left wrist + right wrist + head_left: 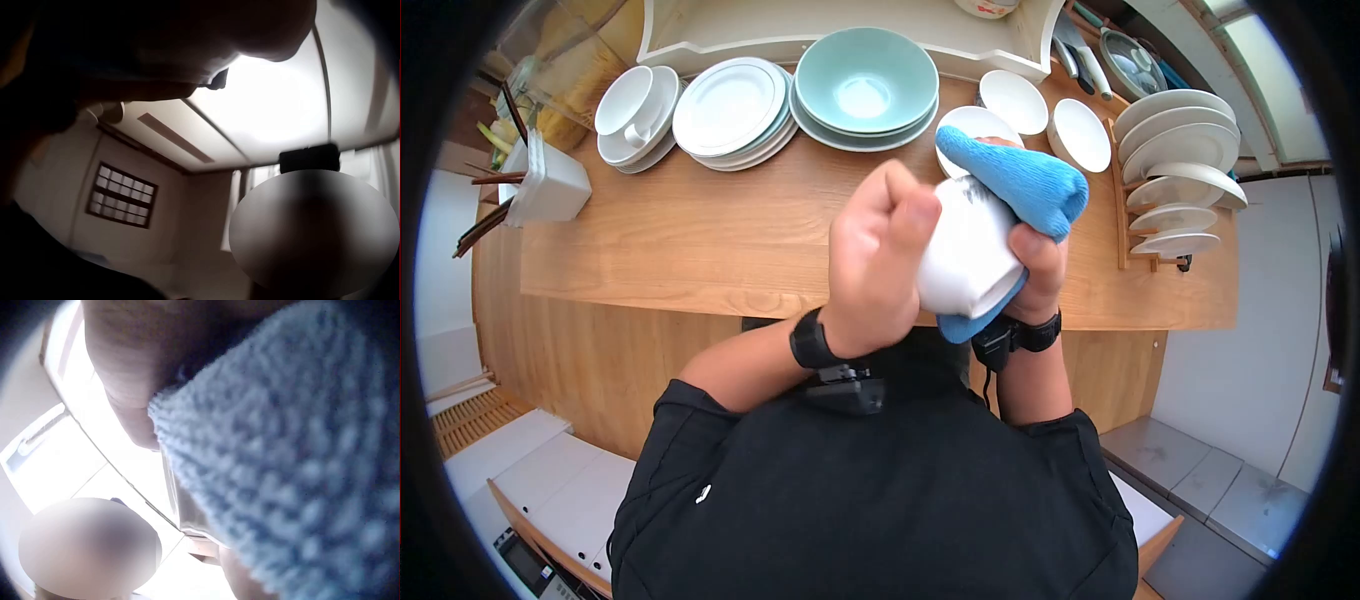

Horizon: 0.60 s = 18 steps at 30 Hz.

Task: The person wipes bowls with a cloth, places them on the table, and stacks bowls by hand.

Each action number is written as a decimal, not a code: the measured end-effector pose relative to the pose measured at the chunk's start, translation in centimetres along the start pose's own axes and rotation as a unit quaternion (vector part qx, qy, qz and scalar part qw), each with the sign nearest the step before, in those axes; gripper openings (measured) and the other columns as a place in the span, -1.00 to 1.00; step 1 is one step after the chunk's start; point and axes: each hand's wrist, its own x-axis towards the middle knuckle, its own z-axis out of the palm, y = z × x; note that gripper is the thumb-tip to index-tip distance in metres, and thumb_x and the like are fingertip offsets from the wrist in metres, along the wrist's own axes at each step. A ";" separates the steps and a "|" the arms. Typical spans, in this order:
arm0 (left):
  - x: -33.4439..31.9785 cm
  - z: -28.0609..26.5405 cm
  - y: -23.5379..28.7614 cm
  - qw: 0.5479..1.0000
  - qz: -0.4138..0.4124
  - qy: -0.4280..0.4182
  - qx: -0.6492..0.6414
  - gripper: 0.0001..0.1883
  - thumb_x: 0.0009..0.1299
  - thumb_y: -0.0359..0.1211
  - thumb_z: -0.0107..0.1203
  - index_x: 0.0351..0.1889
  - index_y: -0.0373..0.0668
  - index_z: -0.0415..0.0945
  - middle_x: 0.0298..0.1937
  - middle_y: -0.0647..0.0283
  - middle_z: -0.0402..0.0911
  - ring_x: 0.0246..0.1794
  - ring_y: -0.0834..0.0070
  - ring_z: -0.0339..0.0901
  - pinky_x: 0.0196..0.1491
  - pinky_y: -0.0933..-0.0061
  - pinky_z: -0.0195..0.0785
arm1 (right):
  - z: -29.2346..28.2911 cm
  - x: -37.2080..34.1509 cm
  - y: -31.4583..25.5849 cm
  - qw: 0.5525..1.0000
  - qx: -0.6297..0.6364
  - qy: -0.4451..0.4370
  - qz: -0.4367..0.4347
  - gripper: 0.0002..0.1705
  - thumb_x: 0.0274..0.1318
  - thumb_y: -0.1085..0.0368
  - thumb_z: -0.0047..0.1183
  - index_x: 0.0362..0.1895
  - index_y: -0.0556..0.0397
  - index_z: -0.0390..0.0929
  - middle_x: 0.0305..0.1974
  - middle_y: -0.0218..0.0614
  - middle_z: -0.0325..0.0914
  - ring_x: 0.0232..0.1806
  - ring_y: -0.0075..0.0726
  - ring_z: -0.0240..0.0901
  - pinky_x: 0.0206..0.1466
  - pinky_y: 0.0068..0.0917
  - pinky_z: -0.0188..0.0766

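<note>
In the head view a white bowl [965, 255] with a dark pattern is tilted in front of the chest. My left hand [875, 255], slightly blurred, grips its left side, the thumb near the rim. My right hand [1040, 270] holds a blue cloth [1025, 185] against the bowl's right side, with the thumb along the bowl. More cloth hangs out beneath it. In the right wrist view the textured cloth [281, 456] fills much of the picture beside the fingers [122, 381]. The left wrist view shows the left hand [262, 28] only as a dark shape.
Along the back of the wooden table [700, 240] stand a cup on saucers [640, 110], stacked plates [730, 105], green bowls [867, 80] and several white bowls [1080, 135]. A plate rack [1122, 200] is at right, a chopstick holder [555, 180] at left.
</note>
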 end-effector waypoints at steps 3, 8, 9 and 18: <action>-0.8 -0.2 -1.3 0.994 0.091 0.016 0.060 -0.55 0.68 0.06 0.01 -0.29 -0.09 0.30 -0.39 0.37 0.51 -0.42 0.77 0.34 -0.32 0.62 0.28 | 0.9 -1.5 1.1 0.994 0.101 0.034 0.023 -0.01 -0.15 -0.02 0.38 0.37 0.28 0.47 0.24 0.00 0.60 0.22 -0.13 0.60 0.31 -0.21 0.55; -0.6 -0.1 -2.7 0.982 0.170 0.026 0.074 -0.30 0.65 0.26 -0.20 0.04 -0.31 0.41 -0.12 0.08 0.65 -0.11 0.44 0.61 -0.05 0.42 0.49 | 3.8 -2.4 2.2 0.985 0.110 0.125 -0.049 0.08 -0.06 -0.17 0.45 0.43 0.25 0.39 0.26 -0.05 0.55 0.22 -0.11 0.60 0.31 -0.17 0.56; -1.1 0.5 -2.4 0.986 0.154 0.018 0.066 -0.27 0.66 0.18 -0.13 0.21 -0.45 0.44 -0.03 0.05 0.66 -0.04 0.43 0.63 0.00 0.43 0.50 | 3.1 -2.5 2.6 0.987 0.094 0.119 -0.052 0.05 -0.05 -0.12 0.47 0.42 0.25 0.40 0.27 -0.05 0.56 0.22 -0.13 0.59 0.33 -0.18 0.54; 0.7 -1.3 1.6 0.969 -0.231 -0.080 -0.047 -0.14 0.72 0.26 -0.36 0.40 -0.45 0.40 0.25 -0.03 0.65 0.24 0.29 0.64 0.29 0.31 0.50 | -0.7 -0.1 -3.1 0.966 -0.192 -0.128 -0.113 -0.22 -0.19 0.30 0.51 0.21 0.32 0.62 0.29 -0.11 0.58 0.26 -0.24 0.55 0.33 -0.31 0.46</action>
